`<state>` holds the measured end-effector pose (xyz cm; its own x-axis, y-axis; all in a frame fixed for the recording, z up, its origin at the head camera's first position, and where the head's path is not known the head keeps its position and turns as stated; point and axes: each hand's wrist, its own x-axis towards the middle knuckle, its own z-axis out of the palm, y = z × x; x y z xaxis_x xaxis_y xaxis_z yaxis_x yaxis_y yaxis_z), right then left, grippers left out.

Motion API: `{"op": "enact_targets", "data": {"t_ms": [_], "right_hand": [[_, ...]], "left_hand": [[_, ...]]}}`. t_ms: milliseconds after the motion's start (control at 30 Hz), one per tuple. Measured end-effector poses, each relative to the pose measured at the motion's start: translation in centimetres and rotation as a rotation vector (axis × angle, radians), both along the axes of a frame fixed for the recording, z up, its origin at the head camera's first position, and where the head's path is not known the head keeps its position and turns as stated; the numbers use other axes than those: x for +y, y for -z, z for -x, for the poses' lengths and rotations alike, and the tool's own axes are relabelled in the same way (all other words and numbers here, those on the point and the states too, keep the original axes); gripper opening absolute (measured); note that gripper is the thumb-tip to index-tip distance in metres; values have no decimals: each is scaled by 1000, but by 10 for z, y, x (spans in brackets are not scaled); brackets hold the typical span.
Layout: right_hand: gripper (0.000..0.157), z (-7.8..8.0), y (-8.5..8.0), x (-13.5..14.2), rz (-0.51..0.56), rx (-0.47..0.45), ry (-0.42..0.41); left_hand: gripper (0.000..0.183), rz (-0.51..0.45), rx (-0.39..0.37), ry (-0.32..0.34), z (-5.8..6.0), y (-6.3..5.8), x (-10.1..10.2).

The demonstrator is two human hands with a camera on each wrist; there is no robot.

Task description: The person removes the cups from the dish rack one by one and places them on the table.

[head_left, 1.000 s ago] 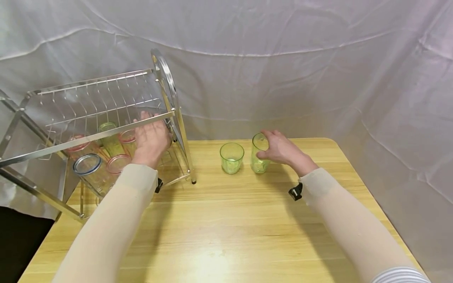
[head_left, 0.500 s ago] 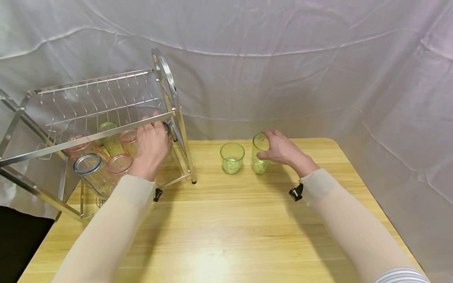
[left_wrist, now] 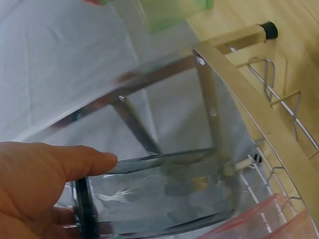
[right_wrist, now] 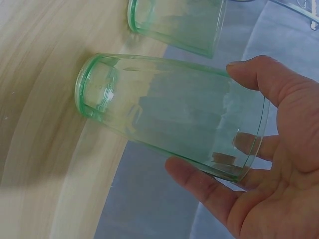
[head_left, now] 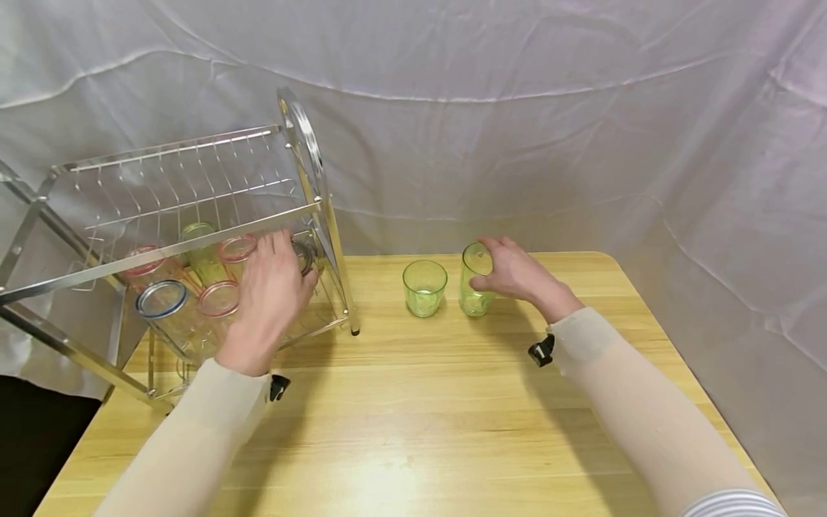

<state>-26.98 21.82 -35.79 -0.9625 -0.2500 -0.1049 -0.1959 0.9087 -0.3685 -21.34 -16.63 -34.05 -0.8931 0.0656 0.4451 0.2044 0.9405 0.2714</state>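
In the head view my left hand (head_left: 274,287) is at the shelf's right end, beside a dark-rimmed clear glass (head_left: 302,256). Its thumb lies straight along the side of that glass (left_wrist: 164,194) in the left wrist view, with other fingers partly hidden behind the rim. On the table, a tall green glass (head_left: 474,291) stands upright, my right hand (head_left: 513,269) around its upper part. The right wrist view has the thumb on one side of the tall glass (right_wrist: 164,109) and fingers on the other. A shorter green glass (head_left: 424,289) stands to its left.
A metal dish rack (head_left: 304,143) occupies the table's left side, its upper wire tier overhanging the lower shelf. Several glasses stand there, including a blue-rimmed one (head_left: 161,300), a red-rimmed one (head_left: 218,298) and a green one (head_left: 202,251). Grey cloth (head_left: 517,143) hangs behind the wooden table (head_left: 400,409).
My left hand has drawn back toward me from under the rack's upper tier, uncovering more of the dark-rimmed glass. My right hand stays at the tall green glass.
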Motion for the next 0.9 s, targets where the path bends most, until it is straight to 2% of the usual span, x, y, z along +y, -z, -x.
{"op": "enact_targets", "data": {"t_ms": [133,333,600,767,900], "right_hand": [[93,0,0,0,-1,-3,-1],[95,-1,-1,0,3,-10,-2],[106,-5,2,5,45,-11,-5],[111,-13,3,6,61,54,-5],[106,-22,6,5,93,164,16]], "left_hand": [[63,-57,-58,-6,-18,-5,1],[62,-83,-169,5,-43,-18,1],[65,-35,-247,-48,-81,-40,3],[67,-43,-265,-23,-99,-51,3],[65,-113,-318,25,-107,-54,3]]}}
